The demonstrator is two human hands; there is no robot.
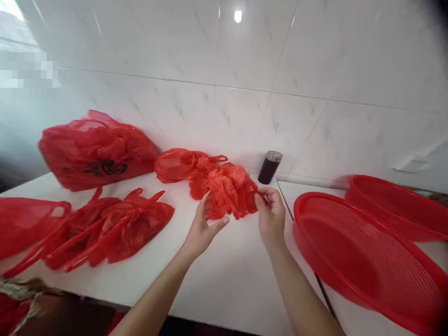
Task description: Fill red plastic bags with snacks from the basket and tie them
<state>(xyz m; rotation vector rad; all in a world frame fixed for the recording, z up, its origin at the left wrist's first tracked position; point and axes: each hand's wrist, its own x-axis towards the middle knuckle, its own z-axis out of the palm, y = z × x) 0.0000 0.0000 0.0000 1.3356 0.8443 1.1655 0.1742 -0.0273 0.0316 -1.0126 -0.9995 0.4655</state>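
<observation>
In the head view a crumpled red plastic bag (233,189) is between my two hands, over the white table (217,275). My right hand (271,210) pinches its right edge between thumb and fingers. On the other side my left hand (205,226) has its thumb and fingers apart, with the fingertips at the bag's left edge. Just behind lie more crumpled red plastic bags (175,165), against the tiled wall.
A large stuffed red bag with black lettering (101,154) stands at the back left. Several red bags (133,224) lie in front of it. A dark flask (269,168) stands by the wall. Two red plastic baskets (343,256) occupy the right side, past a table seam.
</observation>
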